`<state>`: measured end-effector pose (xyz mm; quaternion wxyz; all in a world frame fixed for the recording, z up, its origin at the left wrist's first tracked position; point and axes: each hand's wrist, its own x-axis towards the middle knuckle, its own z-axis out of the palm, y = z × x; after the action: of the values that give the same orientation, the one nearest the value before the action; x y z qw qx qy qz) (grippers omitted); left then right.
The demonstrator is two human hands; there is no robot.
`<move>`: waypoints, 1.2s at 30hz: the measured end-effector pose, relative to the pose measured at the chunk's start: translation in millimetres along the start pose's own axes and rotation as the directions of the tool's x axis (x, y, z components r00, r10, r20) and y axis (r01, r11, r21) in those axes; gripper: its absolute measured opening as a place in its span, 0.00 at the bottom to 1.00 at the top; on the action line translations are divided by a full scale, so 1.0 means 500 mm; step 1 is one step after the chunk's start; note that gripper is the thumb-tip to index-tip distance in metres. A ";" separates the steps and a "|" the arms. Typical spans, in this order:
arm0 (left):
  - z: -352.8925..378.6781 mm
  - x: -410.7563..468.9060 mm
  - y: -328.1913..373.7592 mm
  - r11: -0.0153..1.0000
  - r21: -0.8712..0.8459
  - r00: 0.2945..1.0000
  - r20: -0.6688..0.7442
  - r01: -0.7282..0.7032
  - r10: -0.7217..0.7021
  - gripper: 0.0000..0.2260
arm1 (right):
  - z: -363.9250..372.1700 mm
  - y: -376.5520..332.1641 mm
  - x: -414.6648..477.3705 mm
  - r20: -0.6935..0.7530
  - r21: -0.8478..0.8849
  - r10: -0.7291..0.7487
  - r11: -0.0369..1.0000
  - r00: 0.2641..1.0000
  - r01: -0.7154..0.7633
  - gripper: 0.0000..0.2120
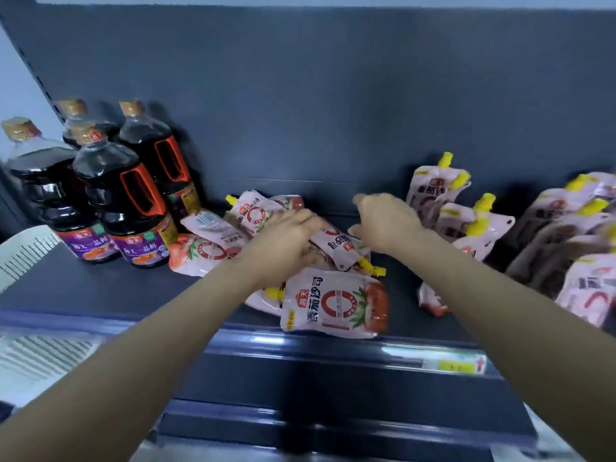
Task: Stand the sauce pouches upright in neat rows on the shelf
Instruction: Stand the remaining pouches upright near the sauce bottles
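head view: the dark shelf (100,288) carries four soy sauce bottles (123,201) at its left end, standing upright in two rows of two, caps up. in the middle lies a loose heap of sauce pouches (246,215), about seven as far as i can count (some are half buried). they lie flat, their long axes pointing every which way: the front pouch (333,303) lies at the shelf's front edge with its print facing up and its long axis running roughly front to back, while another pouch (340,246) just behind it is turned so its yellow spout (375,270) points right and toward the front.

to the right, three upright pouches (433,190) stand one behind another, spouts up, leaning a little. further right are more pouches (566,228), blurred and too many to count surely.

the left hand (286,238) lies palm down on the heap, fingers loosely curled over the pouches; whether it grips one i cannot tell. the right hand (383,221) hovers over the heap's right side, fingers bent, seemingly holding nothing.
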<state>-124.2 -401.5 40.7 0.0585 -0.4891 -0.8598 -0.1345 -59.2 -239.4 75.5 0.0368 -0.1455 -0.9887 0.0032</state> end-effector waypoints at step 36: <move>0.088 0.062 -0.013 0.944 -0.321 0.851 0.514 0.071 0.111 0.12 | 0.141 0.056 0.084 0.507 -0.014 0.169 0.982 0.845 -0.189 0.21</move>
<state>-144.5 -366.6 4.7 -0.2591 -0.5190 -0.8031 -0.1364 -96.6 -200.1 7.9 -0.2214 -0.2304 -0.9455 0.0625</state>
